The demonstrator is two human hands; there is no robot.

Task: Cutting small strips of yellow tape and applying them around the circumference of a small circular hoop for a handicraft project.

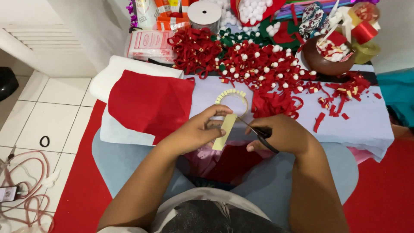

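Note:
My left hand [196,131] pinches a pale yellow strip [224,132] of tape or foam, held upright between thumb and fingers. My right hand [282,134] grips black-handled scissors [258,133], whose blades point left and meet the strip's upper edge. Just beyond the hands a roll of tape [232,100] with small cut yellow pieces stuck around its rim lies on the pale lavender cloth [366,123]. A folded sheet of red felt [148,103] lies to the left of the roll.
A heap of red felt loops with white pompoms [258,64] fills the back. Loose red scraps [340,97], a brown bowl [321,60], a white ribbon spool [204,14] and boxes stand behind. Cables [26,181] lie on the tiled floor at left.

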